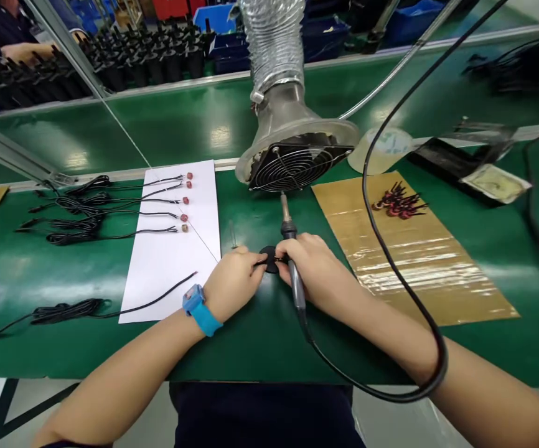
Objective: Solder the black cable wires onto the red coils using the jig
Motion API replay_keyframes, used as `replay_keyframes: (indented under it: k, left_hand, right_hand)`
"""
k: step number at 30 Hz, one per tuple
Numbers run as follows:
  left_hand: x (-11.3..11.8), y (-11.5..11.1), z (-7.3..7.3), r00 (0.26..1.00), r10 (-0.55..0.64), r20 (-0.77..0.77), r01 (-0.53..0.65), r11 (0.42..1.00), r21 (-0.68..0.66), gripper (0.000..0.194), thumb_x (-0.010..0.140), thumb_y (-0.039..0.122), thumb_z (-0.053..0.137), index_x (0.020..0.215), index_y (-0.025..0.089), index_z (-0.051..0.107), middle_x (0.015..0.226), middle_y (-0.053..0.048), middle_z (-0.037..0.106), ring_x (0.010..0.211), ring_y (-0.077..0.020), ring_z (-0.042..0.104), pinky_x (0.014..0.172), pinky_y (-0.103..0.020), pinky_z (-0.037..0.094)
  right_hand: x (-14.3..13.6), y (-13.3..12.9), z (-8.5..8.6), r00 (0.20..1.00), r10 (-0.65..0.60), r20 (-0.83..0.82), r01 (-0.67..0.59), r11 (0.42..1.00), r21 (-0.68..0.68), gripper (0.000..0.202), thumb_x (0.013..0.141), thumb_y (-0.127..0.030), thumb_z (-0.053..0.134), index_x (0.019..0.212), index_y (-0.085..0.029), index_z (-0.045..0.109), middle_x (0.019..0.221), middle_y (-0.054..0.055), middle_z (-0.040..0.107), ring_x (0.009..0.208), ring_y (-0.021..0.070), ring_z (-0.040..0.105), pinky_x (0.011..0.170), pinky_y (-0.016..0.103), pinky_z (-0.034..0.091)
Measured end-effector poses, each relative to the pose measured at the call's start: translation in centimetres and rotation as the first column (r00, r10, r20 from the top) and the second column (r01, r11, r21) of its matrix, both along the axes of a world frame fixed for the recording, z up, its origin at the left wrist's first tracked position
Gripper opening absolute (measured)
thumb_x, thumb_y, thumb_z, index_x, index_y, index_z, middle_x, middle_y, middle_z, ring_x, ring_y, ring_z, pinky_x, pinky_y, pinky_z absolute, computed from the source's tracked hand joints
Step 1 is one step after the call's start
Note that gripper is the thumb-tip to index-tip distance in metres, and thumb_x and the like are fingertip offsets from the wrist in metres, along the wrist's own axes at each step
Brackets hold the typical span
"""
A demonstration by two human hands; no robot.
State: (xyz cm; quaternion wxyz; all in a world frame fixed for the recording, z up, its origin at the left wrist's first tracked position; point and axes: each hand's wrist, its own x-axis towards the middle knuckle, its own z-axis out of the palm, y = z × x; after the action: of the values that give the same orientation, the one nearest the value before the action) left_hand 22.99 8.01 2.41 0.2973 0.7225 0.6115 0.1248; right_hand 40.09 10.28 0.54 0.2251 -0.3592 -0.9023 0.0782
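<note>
My right hand [315, 264] is closed around a soldering iron [296, 283], its metal tip pointing away from me beneath the fan hood. Its thumb and forefinger also pinch a small part that I cannot make out. My left hand [236, 279], with a blue watch [203, 309] on the wrist, pinches a thin black lead [260, 263] facing the right fingertips. Between and just under both hands lies a black round disc [270, 259], partly hidden by the fingers. Thin, shiny wire [233, 234] sticks up beside the left knuckles.
White paper [171, 267] carries several cable ends with small reddish parts; coiled black cables [80, 221] lie leftward. A fan hood [297, 165] hangs ahead. Brown sheet [391, 249] bears small red-black parts [400, 202]. The iron's cord [404, 280] loops over my right forearm. Another person's hand [24, 51] is far left.
</note>
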Motion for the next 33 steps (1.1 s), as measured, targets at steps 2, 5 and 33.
replay_keyframes:
  k: [2, 5, 33]
  left_hand:
    - [0.0, -0.1, -0.2, 1.0, 0.002, -0.003, -0.002, 1.0, 0.007, 0.028, 0.084, 0.019, 0.052, 0.107, 0.015, 0.066, 0.069, -0.002, 0.054, 0.058, -0.0124, 0.051, 0.063, -0.026, 0.046]
    - [-0.1, -0.2, -0.3, 0.999, 0.022, 0.025, -0.022, 1.0, 0.003, 0.026, 0.083, 0.019, 0.053, 0.105, 0.015, 0.067, 0.068, -0.001, 0.052, 0.058, -0.0119, 0.05, 0.061, -0.026, 0.046]
    - [0.7, 0.0, -1.2, 0.998, -0.059, 0.018, 0.055, 0.982, 0.179, 0.022, 0.09, 0.03, 0.046, 0.1, 0.021, 0.064, 0.073, 0.0, 0.048, 0.06, -0.0098, 0.049, 0.054, -0.023, 0.04]
  right_hand:
    - [0.0, -0.1, -0.6, 0.999, -0.013, -0.035, 0.012, 0.999, -0.034, 0.008, 0.081, -0.012, 0.049, 0.087, -0.018, 0.047, 0.076, 0.003, 0.057, 0.071, 0.017, 0.047, 0.065, 0.028, 0.038]
    - [0.7, -0.3, -1.1, 0.989, -0.061, -0.131, 0.045, 0.991, -0.123, 0.01, 0.083, -0.016, 0.052, 0.09, -0.02, 0.047, 0.085, 0.004, 0.06, 0.079, 0.0179, 0.052, 0.07, 0.031, 0.042]
    - [0.6, -0.5, -0.6, 0.907, -0.114, -0.406, 0.063, 0.989, -0.136, 0.021, 0.078, -0.009, 0.056, 0.087, -0.025, 0.045, 0.081, -0.002, 0.063, 0.076, 0.0128, 0.061, 0.067, 0.028, 0.049]
